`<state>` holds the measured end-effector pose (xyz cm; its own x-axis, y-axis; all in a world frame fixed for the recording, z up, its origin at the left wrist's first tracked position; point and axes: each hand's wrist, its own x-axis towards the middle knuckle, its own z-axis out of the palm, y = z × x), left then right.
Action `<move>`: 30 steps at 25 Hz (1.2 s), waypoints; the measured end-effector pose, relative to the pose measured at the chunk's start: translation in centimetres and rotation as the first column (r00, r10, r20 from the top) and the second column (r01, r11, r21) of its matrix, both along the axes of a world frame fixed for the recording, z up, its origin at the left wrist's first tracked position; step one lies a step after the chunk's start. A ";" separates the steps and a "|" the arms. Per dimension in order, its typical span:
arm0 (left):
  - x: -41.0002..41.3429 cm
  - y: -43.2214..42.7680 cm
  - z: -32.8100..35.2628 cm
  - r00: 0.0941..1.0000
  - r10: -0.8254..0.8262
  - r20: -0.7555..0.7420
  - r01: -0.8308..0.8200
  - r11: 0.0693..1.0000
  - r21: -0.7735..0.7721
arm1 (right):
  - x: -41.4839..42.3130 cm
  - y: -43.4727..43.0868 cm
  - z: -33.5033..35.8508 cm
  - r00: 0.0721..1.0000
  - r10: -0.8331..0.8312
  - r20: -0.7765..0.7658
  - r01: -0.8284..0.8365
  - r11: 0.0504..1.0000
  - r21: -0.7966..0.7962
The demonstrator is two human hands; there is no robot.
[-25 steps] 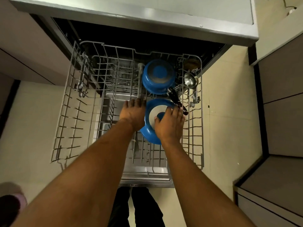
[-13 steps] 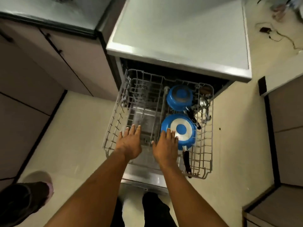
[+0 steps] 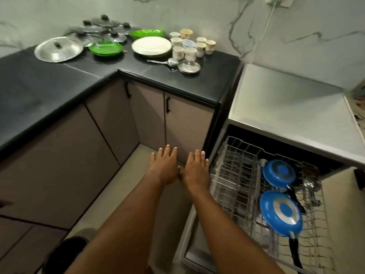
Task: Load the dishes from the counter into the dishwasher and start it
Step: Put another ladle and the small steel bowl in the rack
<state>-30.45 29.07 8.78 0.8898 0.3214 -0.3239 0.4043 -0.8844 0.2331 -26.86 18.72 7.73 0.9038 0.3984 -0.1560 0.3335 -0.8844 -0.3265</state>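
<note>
Both hands, left (image 3: pixel 164 169) and right (image 3: pixel 195 170), flat-fingered, hold nothing.

Wall (image 3: pixel 296 26): pale, marble-look, dark grey veins. Socket (image 3: pixel 281 0) at top right, small red light on; white cable (image 3: pixel 265 28) hangs down from it. L-shaped black surface (image 3: pixel 49 91) runs along the left and back, glossy, faint reflections. Below it, taupe cabinet doors (image 3: pixel 187 127) with black vertical handles (image 3: pixel 167 104). Floor (image 3: pixel 126 186): pale cream, in the corner between the cabinets. Lighting dim, even.
</note>
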 end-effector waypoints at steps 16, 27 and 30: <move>5.1 21.9 2.5 0.998 0.048 -0.031 -0.043 0.991 0.130 | 9.1 19.7 2.0 0.999 -0.039 0.033 0.035 0.995 0.091; 20.7 32.1 4.2 0.996 0.059 -0.062 -0.053 0.994 0.091 | 24.6 28.9 4.2 0.996 0.018 0.085 -0.024 0.997 0.067; 24.2 35.7 4.0 0.996 0.047 -0.072 -0.040 0.996 0.084 | 28.3 31.0 4.1 0.998 0.017 0.064 -0.020 0.998 0.051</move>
<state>-6.25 64.81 12.79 0.8492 0.3875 -0.3588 0.4561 -0.8806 0.1285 1.40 49.73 11.81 0.9037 0.4210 -0.0776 0.3708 -0.8604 -0.3496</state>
